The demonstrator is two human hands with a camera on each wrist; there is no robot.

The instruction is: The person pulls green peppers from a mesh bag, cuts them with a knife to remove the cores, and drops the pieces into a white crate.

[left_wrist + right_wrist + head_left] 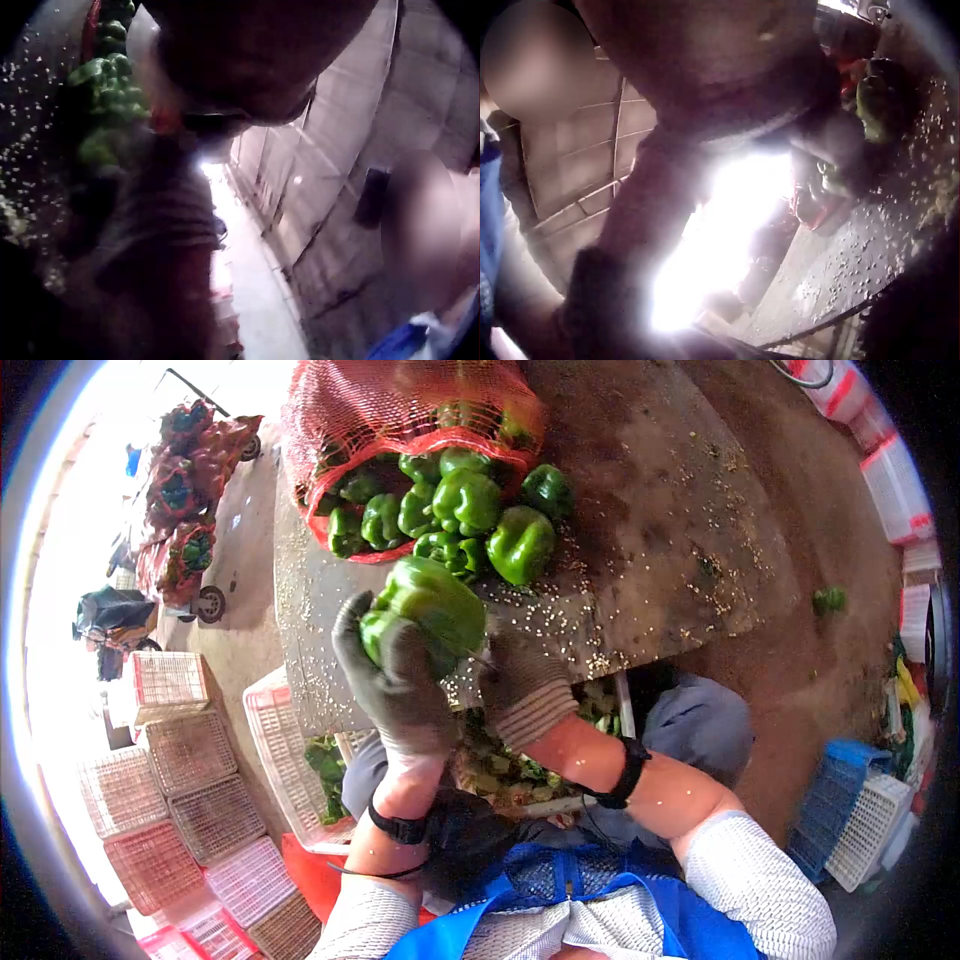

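In the head view, the left hand (400,685), in a grey glove, grips a large green pepper (428,612) above the table's near edge, thumb and fingers curled round it. Close against the pepper's lower right side is the gloved right hand (525,685); its fingertips are blurred, and whether they hold anything cannot be told. Just beyond, several green peppers (467,502) spill from the mouth of a red mesh bag (410,405). Both wrist views are dark; green peppers (112,86) show in the left one and a pepper (877,109) in the right one.
Pale seeds dot the table (650,480). Below its near edge, a crate (275,745) and green trimmings (510,765) lie around the person's legs. Stacked crates (215,820) stand at left, near a cart of filled bags (185,490). Blue and white crates (835,810) are at right.
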